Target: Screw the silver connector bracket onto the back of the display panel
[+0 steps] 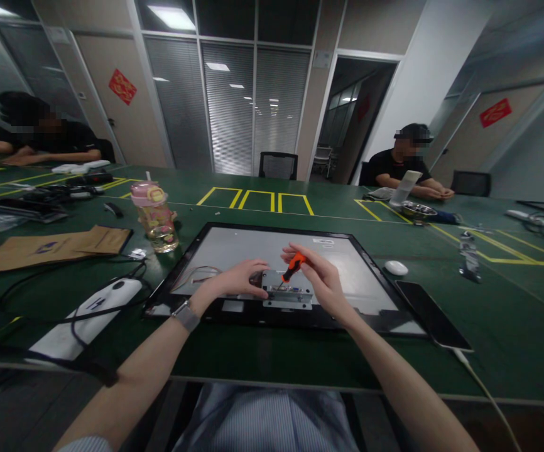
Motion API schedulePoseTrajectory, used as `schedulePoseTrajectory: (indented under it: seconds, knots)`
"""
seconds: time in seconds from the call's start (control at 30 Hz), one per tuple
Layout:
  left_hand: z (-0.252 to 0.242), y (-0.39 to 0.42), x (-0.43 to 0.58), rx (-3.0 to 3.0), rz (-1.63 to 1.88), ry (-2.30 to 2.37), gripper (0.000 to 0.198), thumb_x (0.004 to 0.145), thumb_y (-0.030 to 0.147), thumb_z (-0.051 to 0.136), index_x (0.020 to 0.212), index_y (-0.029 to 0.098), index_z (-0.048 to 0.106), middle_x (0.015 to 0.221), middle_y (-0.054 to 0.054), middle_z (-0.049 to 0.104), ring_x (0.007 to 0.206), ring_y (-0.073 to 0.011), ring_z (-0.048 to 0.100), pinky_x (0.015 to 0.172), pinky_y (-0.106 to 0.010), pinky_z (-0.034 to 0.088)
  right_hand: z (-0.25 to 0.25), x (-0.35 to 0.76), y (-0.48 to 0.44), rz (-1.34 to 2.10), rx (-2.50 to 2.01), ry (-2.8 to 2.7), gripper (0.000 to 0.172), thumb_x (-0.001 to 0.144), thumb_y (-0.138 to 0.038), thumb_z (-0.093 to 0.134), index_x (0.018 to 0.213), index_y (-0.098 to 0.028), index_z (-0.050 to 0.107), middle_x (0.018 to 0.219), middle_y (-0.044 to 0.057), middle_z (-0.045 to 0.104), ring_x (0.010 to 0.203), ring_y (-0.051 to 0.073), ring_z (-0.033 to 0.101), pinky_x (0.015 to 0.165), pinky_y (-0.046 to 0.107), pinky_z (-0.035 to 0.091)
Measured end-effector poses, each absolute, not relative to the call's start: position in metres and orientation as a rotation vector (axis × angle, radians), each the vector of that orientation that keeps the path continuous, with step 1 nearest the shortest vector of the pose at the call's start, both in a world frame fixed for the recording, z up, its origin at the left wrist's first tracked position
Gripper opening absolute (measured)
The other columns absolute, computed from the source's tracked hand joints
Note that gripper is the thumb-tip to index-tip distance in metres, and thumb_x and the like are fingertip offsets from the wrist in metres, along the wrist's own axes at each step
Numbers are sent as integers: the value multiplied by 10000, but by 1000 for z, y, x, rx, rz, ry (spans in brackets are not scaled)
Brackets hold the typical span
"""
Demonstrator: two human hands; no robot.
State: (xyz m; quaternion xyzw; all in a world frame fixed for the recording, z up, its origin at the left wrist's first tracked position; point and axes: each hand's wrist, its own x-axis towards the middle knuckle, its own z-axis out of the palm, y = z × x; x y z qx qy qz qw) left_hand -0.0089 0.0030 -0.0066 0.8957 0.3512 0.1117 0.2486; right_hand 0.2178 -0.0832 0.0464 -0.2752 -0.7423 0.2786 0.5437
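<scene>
A flat display panel (352, 270) with a black frame lies on the green table, its grey back facing up. On its near edge stands a metal bracket (287, 301) with connectors. My right hand (321, 276) is closed round an orange and black screwdriver (294, 266), tilted with its tip down at the bracket's connectors. At the bracket's left end, my left hand (244, 279) holds it, thumb against the near side; the other fingertips are partly hidden. Thin wires (196, 274) lie on the panel left of that hand.
Left: a pink-lidded bottle (154, 216), a brown paper envelope (55, 248), a white power strip (88, 320) with black cables. Right: a white case (396, 268), a phone (432, 314) with a cable, a metal bowl (418, 212). People sit across the table at both sides.
</scene>
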Motion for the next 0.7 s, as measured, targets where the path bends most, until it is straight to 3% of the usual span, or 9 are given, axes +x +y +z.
schedulePoseTrajectory:
  seconds: [0.1,0.2,0.33,0.47,0.57,0.7]
  knots:
    - [-9,4,-9,2439,327,949,762,674,597,689,1325,265,475,1445,-66,395,1322,-269,366,1102,-378,283,43,217,-80,629,-688,-1720,324,900,-277,527,1218,-289,592,1048,66,647,948,206,622,838,401,518]
    - [-10,4,-10,2430,320,957,772,668,606,686,1328,266,472,1448,-68,391,1328,-279,355,1101,-394,281,41,217,-76,500,-737,-1680,196,821,-268,648,1013,-264,687,898,52,632,844,192,604,772,365,516]
    - [-7,3,-9,2434,315,952,778,667,595,694,1325,241,476,1443,-79,397,1317,-278,366,1099,-393,282,43,218,-74,535,-707,-1612,64,781,-269,692,840,-251,711,852,37,575,816,178,574,734,340,504]
    - [-4,2,-8,2434,306,958,760,677,577,698,1320,237,480,1443,-80,398,1311,-277,374,1095,-387,286,41,222,-70,722,-694,-1600,148,840,-315,622,944,-254,708,876,44,609,834,178,594,732,342,520]
    - [-5,2,-8,2430,308,973,762,670,581,702,1317,244,482,1446,-80,398,1316,-286,369,1096,-393,280,38,224,-67,820,-680,-1580,232,876,-353,571,1066,-256,661,927,49,660,898,191,622,822,384,514]
    - [-5,2,-8,2426,305,967,775,669,593,697,1325,247,473,1456,-79,388,1331,-290,349,1104,-407,268,36,224,-66,860,-629,-1581,195,891,-367,544,971,-255,683,1045,66,637,1043,217,589,908,412,470]
